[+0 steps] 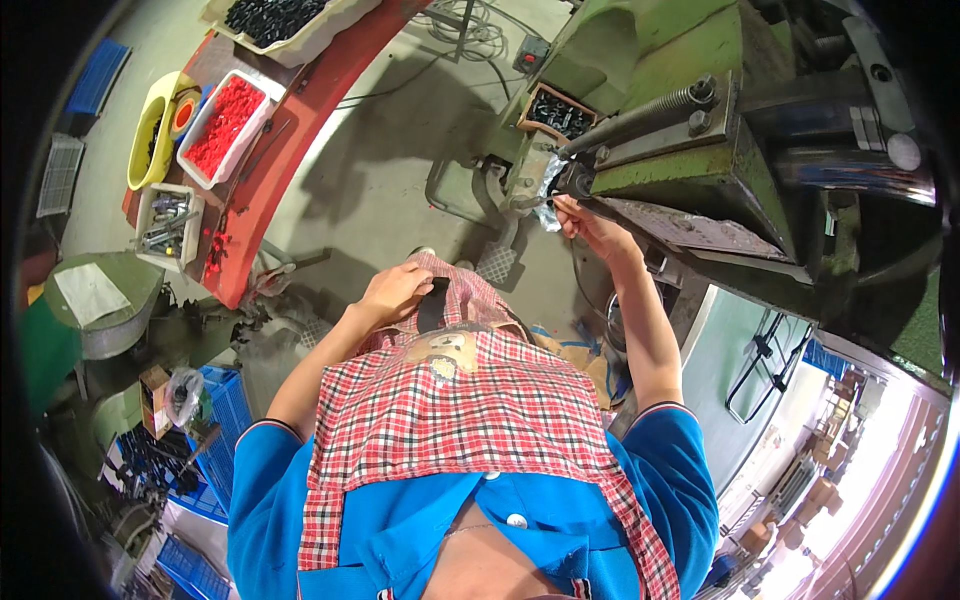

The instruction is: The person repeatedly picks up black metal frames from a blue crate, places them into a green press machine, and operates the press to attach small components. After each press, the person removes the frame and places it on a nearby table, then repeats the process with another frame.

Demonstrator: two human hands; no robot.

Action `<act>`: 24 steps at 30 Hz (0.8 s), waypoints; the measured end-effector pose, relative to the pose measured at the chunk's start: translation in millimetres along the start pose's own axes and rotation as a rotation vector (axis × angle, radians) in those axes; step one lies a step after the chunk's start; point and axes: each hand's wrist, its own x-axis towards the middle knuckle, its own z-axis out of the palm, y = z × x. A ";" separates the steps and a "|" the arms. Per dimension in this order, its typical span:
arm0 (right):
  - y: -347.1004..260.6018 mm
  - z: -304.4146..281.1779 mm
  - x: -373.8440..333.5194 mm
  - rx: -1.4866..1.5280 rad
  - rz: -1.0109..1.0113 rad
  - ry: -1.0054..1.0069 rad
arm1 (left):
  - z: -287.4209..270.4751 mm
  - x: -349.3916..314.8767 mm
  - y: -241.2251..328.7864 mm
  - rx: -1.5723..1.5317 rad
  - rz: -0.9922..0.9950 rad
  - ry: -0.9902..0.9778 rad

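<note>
You sit in a blue shirt and red checked apron [455, 390] at a green press-like machine [670, 170], its foot pedal [496, 264] on the floor past your lap. Your left hand [398, 292] rests on the apron's gathered cloth, fingers curled inward; whether they grasp anything but cloth cannot be told. Your right hand [592, 230] reaches out to the machine, thumb and fingers drawn together just beside a dark block [575, 178] at its working spot; whether a small part is pinched there is too small to tell. Beyond the block, a wooden box [541, 128] of dark parts sits against the machine. Farther off, to your left, a red desk [250, 240] carries a small bin [193, 225] of metal pieces, a white bin [270, 89] heaped with red pieces [222, 128], a yellow tub [140, 140] and, at its far end, a pale bin [310, 38] of black parts.
</note>
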 end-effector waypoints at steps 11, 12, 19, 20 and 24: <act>12.4 41.4 -15.6 0.476 -0.092 -0.216 | 7.6 -23.2 55.5 -0.234 0.033 0.302; 12.1 54.7 -17.3 0.495 -0.094 -0.255 | -2.7 -22.4 75.9 -0.350 0.109 0.420; 29.0 145.1 -7.8 0.476 0.033 -0.294 | -36.7 -3.2 101.2 -0.479 0.224 0.883; 37.1 149.3 -3.3 0.542 0.053 -0.339 | -37.0 -9.7 93.5 -0.406 0.240 0.922; 55.8 180.3 -0.7 0.691 0.217 -0.546 | -23.4 -56.9 68.0 -0.199 0.058 1.151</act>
